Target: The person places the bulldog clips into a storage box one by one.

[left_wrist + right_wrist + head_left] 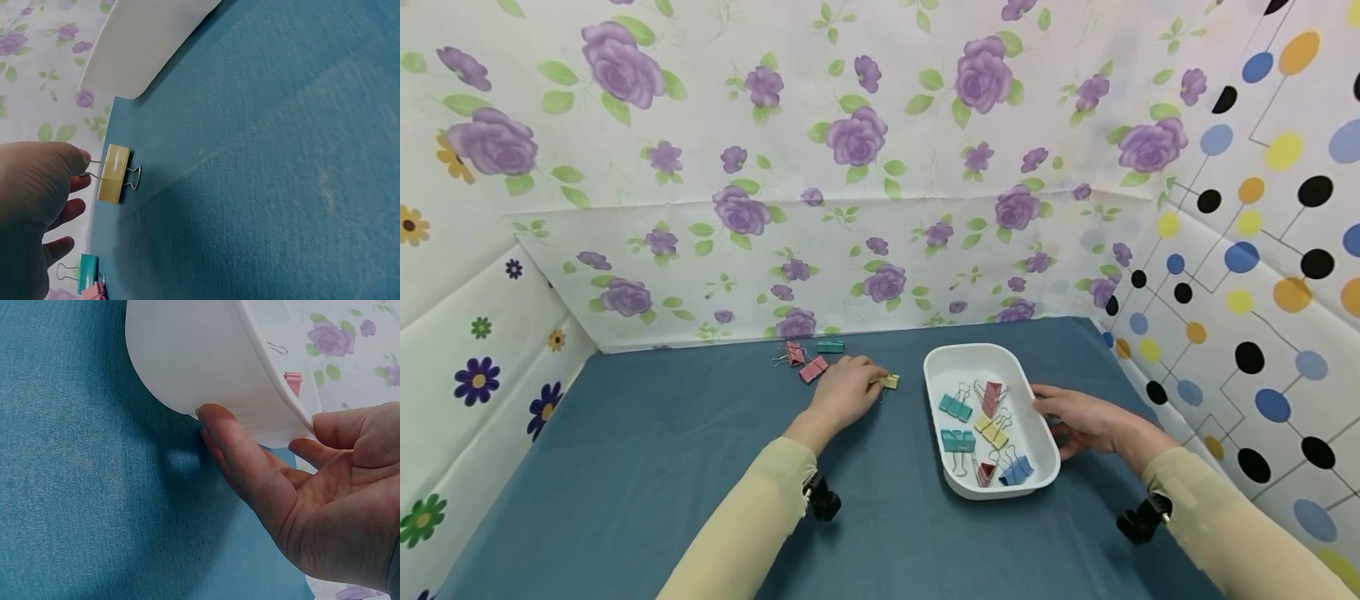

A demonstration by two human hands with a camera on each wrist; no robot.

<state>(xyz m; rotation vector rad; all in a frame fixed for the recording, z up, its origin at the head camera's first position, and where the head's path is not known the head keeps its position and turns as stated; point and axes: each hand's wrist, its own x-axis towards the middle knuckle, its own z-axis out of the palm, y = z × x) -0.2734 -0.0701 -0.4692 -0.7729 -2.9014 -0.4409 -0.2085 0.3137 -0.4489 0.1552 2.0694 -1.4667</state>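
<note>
My left hand [848, 392] pinches a wire handle of a yellow binder clip [114, 174] between thumb and forefinger, near the back edge of the table. The clip's other wire handle points away from the hand. My right hand [1084, 418] holds the right side of a white plastic tray [934, 367], thumb at the rim and fingers against the outer wall, as the right wrist view shows. Inside the tray lie several binder clips, among them a teal clip [958, 441], a yellow clip [992, 432], a blue clip [1016, 470] and a red clip [992, 398].
Left of my left hand lie a pink binder clip [813, 369], a red binder clip [794, 353] and a teal binder clip [831, 347]. A blue cloth [647, 467] covers the table. Flowered sheeting [880, 208] stands behind it, with patterned sheets at both sides.
</note>
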